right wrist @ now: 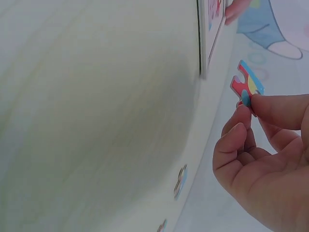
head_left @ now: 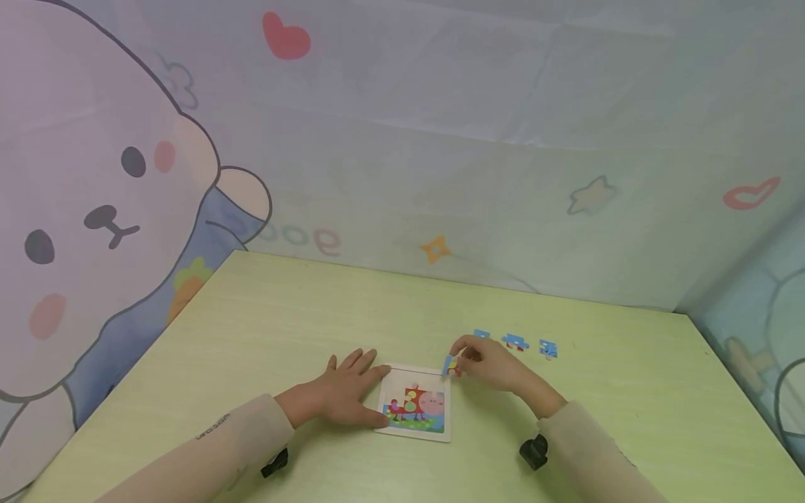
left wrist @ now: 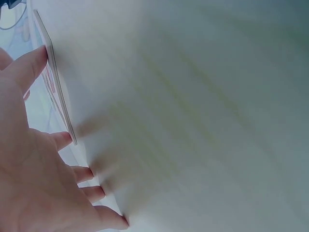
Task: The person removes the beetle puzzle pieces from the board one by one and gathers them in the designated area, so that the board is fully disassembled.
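A square puzzle board (head_left: pixel 393 381) with a pale raised frame lies on the table, its lower part filled with a picture in red, pink, green and blue. My left hand (head_left: pixel 342 391) is spread flat at its left side, thumb and a fingertip touching the frame; the left wrist view shows the other fingertips resting on the table. Between thumb and fingers, my right hand (head_left: pixel 493 362) pinches a jigsaw piece (right wrist: pixel 248 79) coloured blue, red and yellow. It is held up by the board's upper right corner, tilted, its lower end hidden by the fingers.
Behind the right hand lie loose blue jigsaw pieces: one (head_left: pixel 481 334) partly covered by the hand, another (head_left: pixel 516 341) in the middle and a third (head_left: pixel 548 348) farthest right. A printed cloth (head_left: pixel 402 140) hangs along the back edge of the pale table (head_left: pixel 314 300).
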A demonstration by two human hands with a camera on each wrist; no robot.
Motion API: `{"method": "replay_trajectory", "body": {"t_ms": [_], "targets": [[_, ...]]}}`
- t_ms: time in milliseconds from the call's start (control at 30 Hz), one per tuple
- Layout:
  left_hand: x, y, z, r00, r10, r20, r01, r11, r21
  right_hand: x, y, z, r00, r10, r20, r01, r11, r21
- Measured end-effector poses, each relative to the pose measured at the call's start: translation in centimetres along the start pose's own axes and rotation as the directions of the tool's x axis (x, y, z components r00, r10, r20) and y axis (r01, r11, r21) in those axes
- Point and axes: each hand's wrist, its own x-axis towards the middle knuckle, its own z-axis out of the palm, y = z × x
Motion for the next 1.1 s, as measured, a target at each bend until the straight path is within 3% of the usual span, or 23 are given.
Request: {"method": "replay_trajectory", "body": {"t_ms": [700, 1100], "targets": [[0.0, 0.0, 0.0, 1.000, -0.001, -0.003, 0.001, 1.000, 0.008, -0.8, 3.5, -1.9, 0.991, 0.129, -0.040, -0.128, 0.991, 0.044], [0.1, 0.0, 0.1, 1.000, -0.011, 0.003, 0.010, 1.000, 0.012, -0.6, 4.3, -1.8, 0.994, 0.101, -0.037, -0.100, 0.995, 0.024]]}}
